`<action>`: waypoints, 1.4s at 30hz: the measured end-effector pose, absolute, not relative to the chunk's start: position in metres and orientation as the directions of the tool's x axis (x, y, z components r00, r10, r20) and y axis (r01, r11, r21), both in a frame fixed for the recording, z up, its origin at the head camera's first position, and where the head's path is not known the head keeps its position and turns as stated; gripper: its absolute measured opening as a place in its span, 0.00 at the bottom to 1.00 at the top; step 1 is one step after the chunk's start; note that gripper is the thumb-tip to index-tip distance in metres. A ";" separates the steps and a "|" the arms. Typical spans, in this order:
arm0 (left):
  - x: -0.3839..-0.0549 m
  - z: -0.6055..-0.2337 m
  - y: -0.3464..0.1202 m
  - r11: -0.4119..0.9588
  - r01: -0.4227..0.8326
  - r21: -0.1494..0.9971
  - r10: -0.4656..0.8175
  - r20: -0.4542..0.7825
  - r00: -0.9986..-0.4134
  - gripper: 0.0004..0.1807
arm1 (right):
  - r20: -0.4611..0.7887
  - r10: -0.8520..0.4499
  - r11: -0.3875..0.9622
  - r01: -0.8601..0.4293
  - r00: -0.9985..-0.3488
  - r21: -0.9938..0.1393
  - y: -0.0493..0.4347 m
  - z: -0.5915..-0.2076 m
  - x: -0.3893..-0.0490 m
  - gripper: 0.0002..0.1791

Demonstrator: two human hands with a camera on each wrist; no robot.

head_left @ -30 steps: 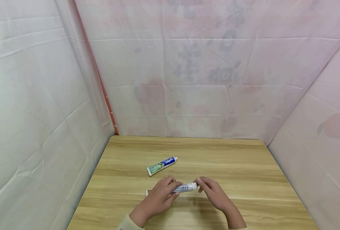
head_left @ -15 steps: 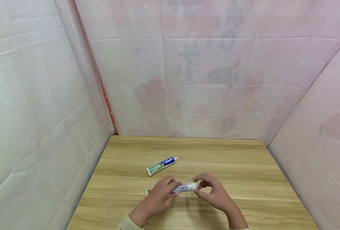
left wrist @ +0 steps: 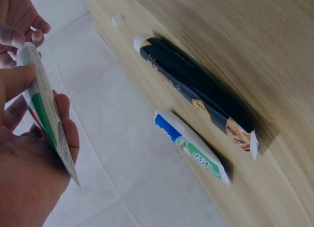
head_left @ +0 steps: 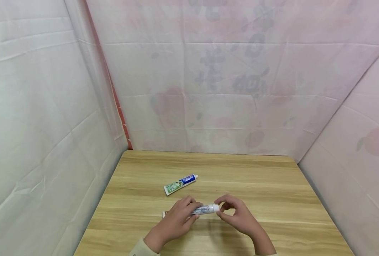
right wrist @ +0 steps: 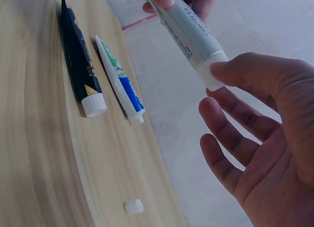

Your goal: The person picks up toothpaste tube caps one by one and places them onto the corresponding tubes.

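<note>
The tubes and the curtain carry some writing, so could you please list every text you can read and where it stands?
"CWINTER", probably: held tube; its other print is too small to read surely.
Black tube: gold lettering, too blurred.
Blue-and-green tube: white lettering, too blurred.
Back curtain: large characters, too faint.
No legible numbers.
</note>
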State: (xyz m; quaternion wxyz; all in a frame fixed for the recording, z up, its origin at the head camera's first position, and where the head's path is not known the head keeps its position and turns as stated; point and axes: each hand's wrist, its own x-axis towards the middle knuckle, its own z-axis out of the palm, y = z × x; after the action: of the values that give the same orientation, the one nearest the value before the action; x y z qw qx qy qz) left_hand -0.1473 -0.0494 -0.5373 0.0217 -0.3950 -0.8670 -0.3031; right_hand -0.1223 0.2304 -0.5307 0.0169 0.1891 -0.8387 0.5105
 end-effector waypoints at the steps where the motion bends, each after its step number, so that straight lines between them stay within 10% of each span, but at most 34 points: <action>1: -0.147 -0.537 -0.049 0.502 0.700 0.508 0.672 0.281 -0.685 0.19 | 0.219 -0.300 0.409 -0.332 -0.929 -0.850 0.230 -0.531 -0.122 0.14; 42: -0.145 -0.544 -0.048 0.528 0.727 0.440 0.637 0.361 -0.681 0.17 | 0.038 -0.202 0.433 -0.124 -0.979 -0.893 0.214 -0.543 -0.119 0.11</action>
State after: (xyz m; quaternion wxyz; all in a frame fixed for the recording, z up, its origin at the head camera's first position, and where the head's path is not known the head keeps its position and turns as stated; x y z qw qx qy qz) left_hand -0.1450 -0.0477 -0.5443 0.0782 -0.3916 -0.8705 -0.2876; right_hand -0.1191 0.2138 -0.5434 -0.0374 0.0963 -0.8455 0.5238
